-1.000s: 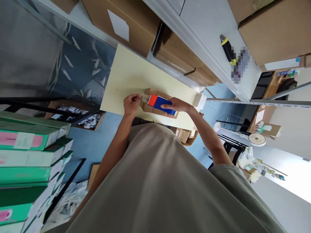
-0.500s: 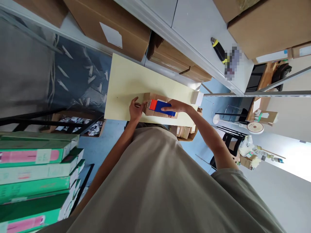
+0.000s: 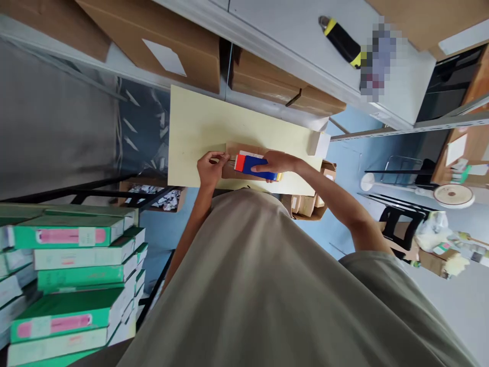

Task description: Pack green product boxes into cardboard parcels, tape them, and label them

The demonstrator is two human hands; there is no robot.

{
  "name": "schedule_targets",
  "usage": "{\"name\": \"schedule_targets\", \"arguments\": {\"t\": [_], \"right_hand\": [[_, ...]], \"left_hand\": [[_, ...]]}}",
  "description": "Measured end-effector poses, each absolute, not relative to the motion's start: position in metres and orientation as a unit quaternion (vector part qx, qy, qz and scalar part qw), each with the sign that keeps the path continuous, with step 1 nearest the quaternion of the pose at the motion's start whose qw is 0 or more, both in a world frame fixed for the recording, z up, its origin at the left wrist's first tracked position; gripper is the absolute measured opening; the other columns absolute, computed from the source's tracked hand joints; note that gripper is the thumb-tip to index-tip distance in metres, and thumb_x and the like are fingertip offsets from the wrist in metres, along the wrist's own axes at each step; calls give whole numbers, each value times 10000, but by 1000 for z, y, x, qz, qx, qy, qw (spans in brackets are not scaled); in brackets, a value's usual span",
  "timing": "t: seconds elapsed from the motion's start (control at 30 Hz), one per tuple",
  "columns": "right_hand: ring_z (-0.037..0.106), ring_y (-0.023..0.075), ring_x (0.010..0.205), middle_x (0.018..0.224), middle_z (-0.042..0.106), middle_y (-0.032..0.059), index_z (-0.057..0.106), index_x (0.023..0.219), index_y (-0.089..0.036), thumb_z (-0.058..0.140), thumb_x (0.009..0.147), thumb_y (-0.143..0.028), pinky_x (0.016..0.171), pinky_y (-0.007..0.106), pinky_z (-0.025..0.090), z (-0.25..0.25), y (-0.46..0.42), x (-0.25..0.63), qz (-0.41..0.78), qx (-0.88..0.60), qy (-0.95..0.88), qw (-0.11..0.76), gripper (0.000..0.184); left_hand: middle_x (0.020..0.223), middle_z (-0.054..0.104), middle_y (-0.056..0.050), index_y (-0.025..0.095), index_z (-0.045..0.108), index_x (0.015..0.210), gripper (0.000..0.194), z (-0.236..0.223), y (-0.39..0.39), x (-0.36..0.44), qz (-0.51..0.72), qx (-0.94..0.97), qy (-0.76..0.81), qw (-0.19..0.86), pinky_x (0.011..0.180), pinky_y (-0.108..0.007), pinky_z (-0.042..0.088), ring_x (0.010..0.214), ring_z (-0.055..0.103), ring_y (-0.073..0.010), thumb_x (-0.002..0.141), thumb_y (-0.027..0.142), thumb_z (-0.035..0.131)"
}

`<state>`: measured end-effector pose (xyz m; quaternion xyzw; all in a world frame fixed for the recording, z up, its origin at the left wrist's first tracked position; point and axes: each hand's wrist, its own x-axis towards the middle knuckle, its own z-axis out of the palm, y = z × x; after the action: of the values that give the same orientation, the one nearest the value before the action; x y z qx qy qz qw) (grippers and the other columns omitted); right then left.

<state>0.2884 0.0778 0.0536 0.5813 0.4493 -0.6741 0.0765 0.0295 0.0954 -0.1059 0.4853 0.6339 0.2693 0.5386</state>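
A flat brown cardboard box (image 3: 233, 151) lies on a pale yellow table (image 3: 198, 127). A red and blue tape dispenser (image 3: 252, 166) rests on top of it, and my right hand (image 3: 277, 162) grips the dispenser from the right. My left hand (image 3: 210, 167) sits at the box's left end with its fingers pinched at the edge where the tape comes out. What those fingers pinch is too small to name. Both of my forearms reach up from my grey shirt toward the table.
Metal shelves with large cardboard boxes (image 3: 153, 41) stand beyond the table. A black and yellow knife (image 3: 342, 41) lies on the shelf top. Stacked green boxes (image 3: 69, 285) fill the lower left. A small white box (image 3: 319, 143) sits at the table's right end, and open cartons (image 3: 307, 204) stand below.
The camera has drifted, shifting the whole scene. My left hand has moved in against the box's left end, and my right hand still grips the dispenser.
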Motion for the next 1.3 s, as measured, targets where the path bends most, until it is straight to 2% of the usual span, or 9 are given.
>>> {"name": "schedule_targets", "arguments": {"t": [0.23,0.4,0.67,0.83,0.97,1.07,1.23,1.3], "right_hand": [[740,202,668,764,836,101,832,849,-153,725,920,-877,689,330,536,100,21,405,-670,566,461,132,736],[747,231,713,754,829,105,838,866,-171,765,896,-861,694,347,516,107,-10,470,-679,577,433,136,695],[727,258,706,705,780,110,806,795,-168,836,911,-787,687,374,494,33,-34,493,-635,614,457,107,631],[758,328,857,637,678,97,781,822,-165,921,878,-729,784,413,541,-15,-34,473,-540,665,507,96,584],[775,389,983,775,710,135,784,951,-143,897,938,-673,876,466,574,-25,-30,451,-488,691,522,110,542],[786,421,1025,883,743,171,779,1010,-135,871,982,-613,906,498,585,-31,-29,429,-452,709,528,121,488],[773,420,1118,935,791,177,778,1098,-180,809,1047,-449,955,517,602,-69,-43,401,-382,771,508,30,275],[771,416,1127,1000,812,222,758,1206,-144,752,1080,-416,980,521,608,-85,-53,399,-349,800,488,17,300]], "left_hand": [[1004,824,-59,166,829,1053,279,-98,87,34,256,527,675,449,743,-288,510,750,649,-158,893,394,810],[1059,821,-70,167,798,1073,225,-102,88,34,231,547,696,404,812,-312,570,926,739,-206,936,346,798],[996,814,-31,142,770,1027,155,-97,86,43,223,534,728,368,840,-315,589,1007,747,-203,937,259,817],[1012,816,-35,133,764,1052,148,-95,84,48,213,538,737,350,874,-316,596,1025,738,-195,957,244,787],[1037,812,-32,131,745,1093,145,-99,85,46,214,535,737,353,952,-343,601,1056,734,-196,974,212,766],[1042,811,-34,128,745,1080,134,-100,84,47,226,535,733,353,949,-342,595,1056,738,-198,970,199,770],[1059,828,-51,129,775,1079,143,-99,82,49,251,538,724,351,915,-344,608,1041,756,-208,968,220,775],[1076,834,-60,127,779,1087,151,-98,81,49,249,538,724,352,914,-344,612,1047,763,-210,975,226,764]]}}
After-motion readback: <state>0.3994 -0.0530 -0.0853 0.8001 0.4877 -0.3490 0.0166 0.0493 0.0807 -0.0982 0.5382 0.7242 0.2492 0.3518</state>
